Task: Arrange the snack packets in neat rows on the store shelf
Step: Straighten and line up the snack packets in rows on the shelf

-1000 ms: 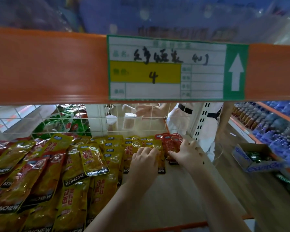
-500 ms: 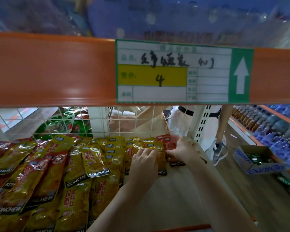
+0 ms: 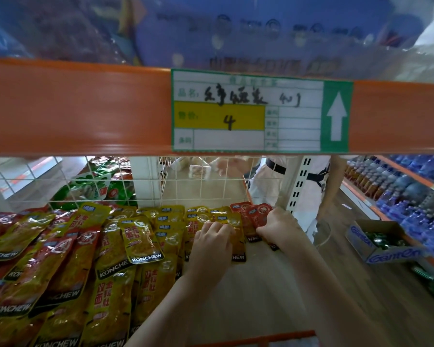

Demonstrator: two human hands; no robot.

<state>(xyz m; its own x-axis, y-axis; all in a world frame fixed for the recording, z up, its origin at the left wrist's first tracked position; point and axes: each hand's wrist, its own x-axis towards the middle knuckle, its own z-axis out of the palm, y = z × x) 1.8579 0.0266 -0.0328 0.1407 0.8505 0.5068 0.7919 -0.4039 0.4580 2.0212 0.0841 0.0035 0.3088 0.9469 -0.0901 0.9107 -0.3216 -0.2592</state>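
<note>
The left hand [image 3: 212,242] lies fingers-down on a yellow packet [image 3: 236,236] at the back of the shelf [image 3: 256,291]. The right hand [image 3: 277,227] seems to pinch a red packet [image 3: 259,214] just beside it, though its fingertips are hidden.

- Take the shelf board [image 3: 256,291] as your landmark: the snack packets [image 3: 90,259] lie on its left part and along its back edge, overlapping one another.
- Your left hand [image 3: 211,244] rests on the packets at the back of the board; your right hand [image 3: 278,229] sits just right of it, on the rightmost packets [image 3: 254,216].
- The wire grid [image 3: 201,186] stands behind the board, with another person [image 3: 303,181] beyond it.
- The shelf beam [image 3: 73,108] runs above the board and carries the price label [image 3: 261,111].
- The cardboard box [image 3: 383,241] sits on the floor right of the board, before the bottle shelves [image 3: 411,194].
</note>
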